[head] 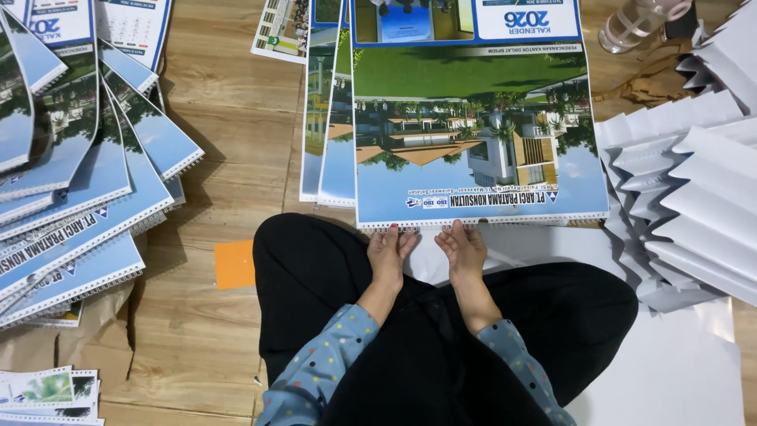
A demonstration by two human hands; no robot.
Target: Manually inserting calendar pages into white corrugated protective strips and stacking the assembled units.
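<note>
A large wall calendar sheet (473, 134) with a picture of a building, lawn and blue sky lies on the wooden floor in front of me, its punched edge nearest my lap. My left hand (389, 254) and my right hand (463, 249) rest side by side at the middle of that near edge, fingertips touching it. Whether the fingers pinch the edge or only press on it cannot be told. More sheets (327, 118) of the same kind stick out from under it on the left. My crossed legs in black trousers (315, 276) fill the lower middle.
A fanned pile of wire-bound calendars (79, 197) lies at the left. Folded white paper stacks (694, 197) sit at the right, on a white sheet (678, 371). An orange paper piece (234, 264) lies by my knee. A clear bottle (639, 24) lies at the top right. Small printed sheets (47, 390) are at the bottom left.
</note>
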